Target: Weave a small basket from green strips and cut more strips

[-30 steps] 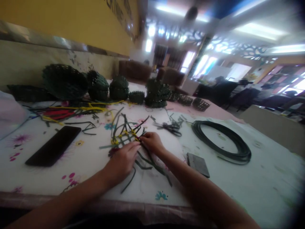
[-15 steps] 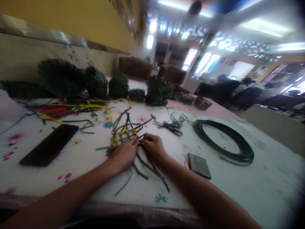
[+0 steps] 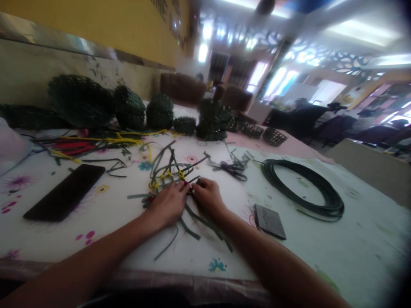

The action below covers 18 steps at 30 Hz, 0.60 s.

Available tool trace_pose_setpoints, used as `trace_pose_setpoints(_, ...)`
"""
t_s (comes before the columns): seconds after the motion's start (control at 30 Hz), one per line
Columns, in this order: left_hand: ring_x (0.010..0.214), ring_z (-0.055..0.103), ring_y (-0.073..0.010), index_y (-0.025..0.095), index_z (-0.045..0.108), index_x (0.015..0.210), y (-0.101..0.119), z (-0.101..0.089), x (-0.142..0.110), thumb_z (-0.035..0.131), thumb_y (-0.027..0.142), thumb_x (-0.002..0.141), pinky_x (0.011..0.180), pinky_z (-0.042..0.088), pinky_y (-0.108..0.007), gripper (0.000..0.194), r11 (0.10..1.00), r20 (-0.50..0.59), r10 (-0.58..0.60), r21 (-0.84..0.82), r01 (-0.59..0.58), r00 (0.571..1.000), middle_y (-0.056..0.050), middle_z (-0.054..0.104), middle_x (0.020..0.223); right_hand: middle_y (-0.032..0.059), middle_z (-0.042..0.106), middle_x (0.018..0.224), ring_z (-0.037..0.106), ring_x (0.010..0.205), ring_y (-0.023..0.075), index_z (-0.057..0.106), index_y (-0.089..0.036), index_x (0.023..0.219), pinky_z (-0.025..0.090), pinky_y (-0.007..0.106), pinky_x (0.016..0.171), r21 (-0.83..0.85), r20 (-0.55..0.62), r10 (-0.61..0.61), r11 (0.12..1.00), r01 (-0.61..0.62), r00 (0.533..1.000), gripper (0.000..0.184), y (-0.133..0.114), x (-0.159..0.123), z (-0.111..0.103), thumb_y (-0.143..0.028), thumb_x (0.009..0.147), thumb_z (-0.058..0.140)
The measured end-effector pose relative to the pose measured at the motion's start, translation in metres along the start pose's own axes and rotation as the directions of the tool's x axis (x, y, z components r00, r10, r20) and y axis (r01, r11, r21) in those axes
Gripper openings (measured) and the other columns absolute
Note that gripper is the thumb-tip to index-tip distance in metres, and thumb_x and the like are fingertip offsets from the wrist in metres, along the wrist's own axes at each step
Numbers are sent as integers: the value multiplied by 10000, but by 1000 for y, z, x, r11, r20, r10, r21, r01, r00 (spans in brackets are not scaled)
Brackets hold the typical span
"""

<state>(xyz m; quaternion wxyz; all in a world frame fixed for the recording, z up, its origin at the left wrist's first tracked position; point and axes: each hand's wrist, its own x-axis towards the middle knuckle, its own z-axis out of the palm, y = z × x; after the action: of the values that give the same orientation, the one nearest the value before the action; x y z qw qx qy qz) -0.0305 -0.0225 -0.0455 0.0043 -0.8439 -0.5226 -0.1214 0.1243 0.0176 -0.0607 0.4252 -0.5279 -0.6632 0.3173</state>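
Observation:
A loose weave of dark green strips with small yellow ties (image 3: 168, 171) lies on the flowered tablecloth (image 3: 105, 222) in the middle of the table. My left hand (image 3: 167, 204) rests on its near edge, fingers together and pressed down on the strips. My right hand (image 3: 208, 197) sits right beside it, fingertips pinched on a green strip where the two hands meet. More loose ends of the strips (image 3: 205, 224) trail toward me under both wrists.
A black phone (image 3: 64, 192) lies at the left, a small dark flat block (image 3: 269, 221) at the right, then a coil of green cord (image 3: 303, 188). Scissors (image 3: 229, 169) lie behind the weave. Several green woven baskets (image 3: 128, 109) and yellow and red strips (image 3: 90, 145) line the back. People sit far right.
Both hands have stayed on the weave, shifting slightly with it; the fingertips have closed in tighter together. The camera has tilted a little.

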Motion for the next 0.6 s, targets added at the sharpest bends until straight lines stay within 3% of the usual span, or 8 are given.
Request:
trace_pose_setpoints(0.13, 1121, 563, -292, 127, 547, 1313, 2, 0, 1, 373, 232, 950, 951, 450, -445, 416, 1000, -7, -7, -14, 7, 1000, -160, 609, 1228, -65, 360, 455, 330, 493, 106, 399, -202, 486, 240, 243, 477, -120, -80, -10, 993, 0, 997, 294, -6, -6, -5, -264, 721, 565)
trace_pose_setpoints(0.3, 1175, 528, -294, 131, 545, 1308, 2, 0, -1, 363, 222, 951, 989, 427, -458, 412, 1000, -31, -12, -29, 12, 999, -165, 566, 1297, -57, 395, 485, 350, 511, 114, 414, -203, 514, 252, 253, 507, -213, -67, -95, 974, 79, 993, 289, -8, -10, -6, -276, 762, 544)
trace_pose_setpoints(0.6, 1174, 533, -277, 157, 539, 1318, -3, 2, 1, 394, 192, 931, 986, 443, -427, 414, 999, -13, 13, -34, -13, 1000, -134, 568, 1284, -23, 527, 590, 469, 567, 117, 503, -178, 582, 347, 213, 547, -290, 151, -264, 910, 298, 953, 246, 1, -7, -11, -173, 824, 549)
